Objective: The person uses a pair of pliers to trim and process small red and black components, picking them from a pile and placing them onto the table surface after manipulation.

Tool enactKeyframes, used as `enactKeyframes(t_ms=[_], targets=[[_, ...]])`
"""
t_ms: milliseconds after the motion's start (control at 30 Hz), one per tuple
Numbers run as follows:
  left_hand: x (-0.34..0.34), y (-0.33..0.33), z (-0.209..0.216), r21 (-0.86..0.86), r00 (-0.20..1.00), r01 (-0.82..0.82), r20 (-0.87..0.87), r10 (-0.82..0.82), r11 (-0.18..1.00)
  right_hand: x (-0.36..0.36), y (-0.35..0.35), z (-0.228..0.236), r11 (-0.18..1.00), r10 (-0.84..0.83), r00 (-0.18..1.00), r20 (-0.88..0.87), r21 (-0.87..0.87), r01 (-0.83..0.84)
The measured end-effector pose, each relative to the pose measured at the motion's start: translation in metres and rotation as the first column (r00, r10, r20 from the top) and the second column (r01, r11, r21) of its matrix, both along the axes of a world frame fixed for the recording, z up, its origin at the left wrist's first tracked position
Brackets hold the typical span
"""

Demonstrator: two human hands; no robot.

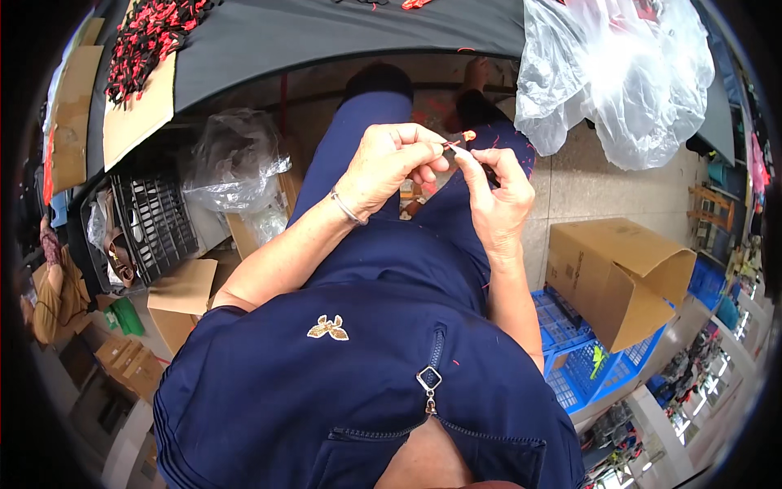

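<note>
My left hand (389, 169) and my right hand (500, 194) meet above my lap with their fingertips close together. Both are closed in a pinch on a small red piece (468, 136), perhaps a fabric bow or knot, whose orange-red end sticks up between them. Its exact kind is too small to make out. A bracelet (349, 209) circles my left wrist. On a cardboard sheet (155, 122) at the upper left lies a heap of small red and black pieces (151, 45).
A dark cloth-covered table (350, 41) spans the far side. Clear plastic bags (615, 81) hang over its right end. At the right, an open cardboard box (615, 273) rests on blue crates (590, 371). A black crate (153, 218) stands at the left, near another clear bag (236, 163).
</note>
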State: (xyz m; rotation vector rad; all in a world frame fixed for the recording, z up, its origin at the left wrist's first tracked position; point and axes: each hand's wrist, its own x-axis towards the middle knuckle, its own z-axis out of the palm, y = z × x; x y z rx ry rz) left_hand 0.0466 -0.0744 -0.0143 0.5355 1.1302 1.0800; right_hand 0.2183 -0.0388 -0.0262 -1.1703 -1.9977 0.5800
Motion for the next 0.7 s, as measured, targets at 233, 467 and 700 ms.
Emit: enactKeyframes(t_ms=[233,467,700], targets=[[0.007,-0.004,0.005,0.21,0.869,0.102,-0.495,0.016,0.972,-0.008,0.005,0.007,0.647,-0.34,0.791,-0.508,-0.737,-0.195],[0.008,-0.008,0.003,0.37,0.735,0.144,-0.661,0.152,0.918,-0.02,0.012,-0.009,0.739,-0.168,0.805,-0.569,-0.613,-0.28],[-0.001,-0.006,-0.013,-0.059,0.993,0.0,0.119,0.007,0.998,-0.023,0.012,0.002,0.759,-0.157,0.835,-0.527,-0.606,-0.24]])
